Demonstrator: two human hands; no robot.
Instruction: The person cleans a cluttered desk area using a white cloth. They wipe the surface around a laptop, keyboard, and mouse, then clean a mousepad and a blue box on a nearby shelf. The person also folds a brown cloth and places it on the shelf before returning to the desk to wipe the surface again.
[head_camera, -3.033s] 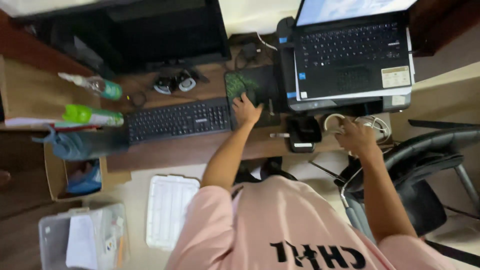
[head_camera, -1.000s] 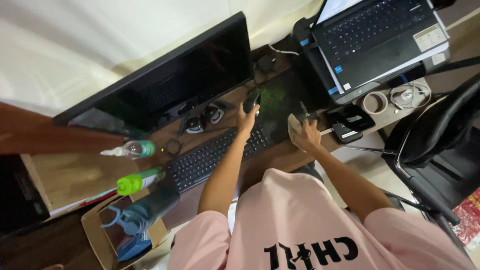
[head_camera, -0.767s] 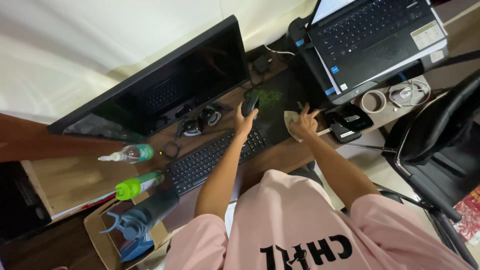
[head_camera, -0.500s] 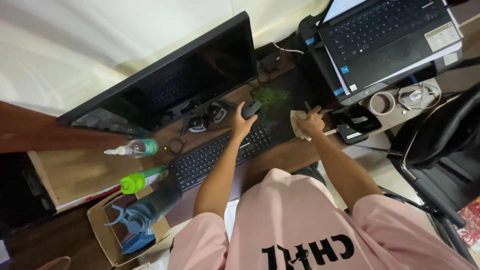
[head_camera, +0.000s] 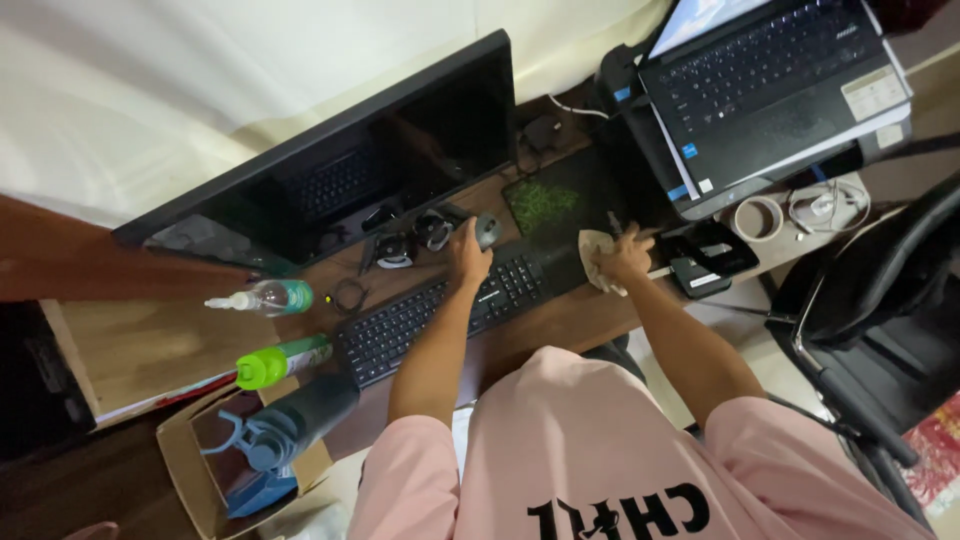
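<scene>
My left hand (head_camera: 467, 256) reaches over the black keyboard (head_camera: 440, 310) and grips a dark mouse (head_camera: 487, 230), which sits just left of the mouse pad (head_camera: 545, 200) with its green patch. My right hand (head_camera: 628, 258) presses a crumpled beige cloth (head_camera: 596, 252) onto the dark desk surface at the pad's near right corner. The black monitor (head_camera: 400, 170) stands behind the keyboard, its screen dark.
An open laptop (head_camera: 770, 80) sits raised at the back right. A tape roll (head_camera: 757, 218), cables and a black device (head_camera: 710, 260) lie below it. A clear spray bottle (head_camera: 265, 297), a green-capped bottle (head_camera: 285, 360) and a cardboard box (head_camera: 190, 470) are at the left. A black chair (head_camera: 880, 300) stands at the right.
Three seconds ago my right hand was by the tape roll; it now holds the cloth at the mouse pad. My left hand has taken the mouse left, off the pad.
</scene>
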